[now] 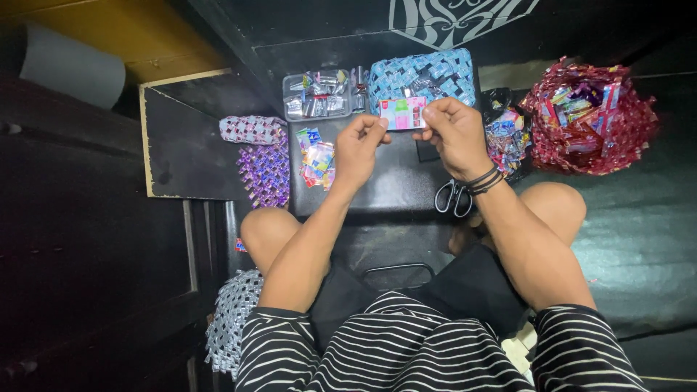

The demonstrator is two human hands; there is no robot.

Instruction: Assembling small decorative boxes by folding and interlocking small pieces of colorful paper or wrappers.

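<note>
Both hands are pinching 1 pink-green wrapper strip (403, 113) above the black bench (392, 181): left hand (357, 149) closing its grip on the left end, right hand (454, 134) on the right. Looks light, thin, floppy, probably slick; taking it by the short ends is keeping it taut.

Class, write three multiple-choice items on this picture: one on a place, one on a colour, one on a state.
1. Where do the scissors lie?
A. under the right wrist
B. in the red basket
C. on the purple mat

2. What colour is the woven basket at far right?
A. blue
B. red
C. silver

3. How is the wrapper strip held?
A. by both hands
B. by one hand
C. lying loose

A: the handles show by the wristbands.
B: its weave is red.
A: left hand and right hand pinch its ends.
</note>
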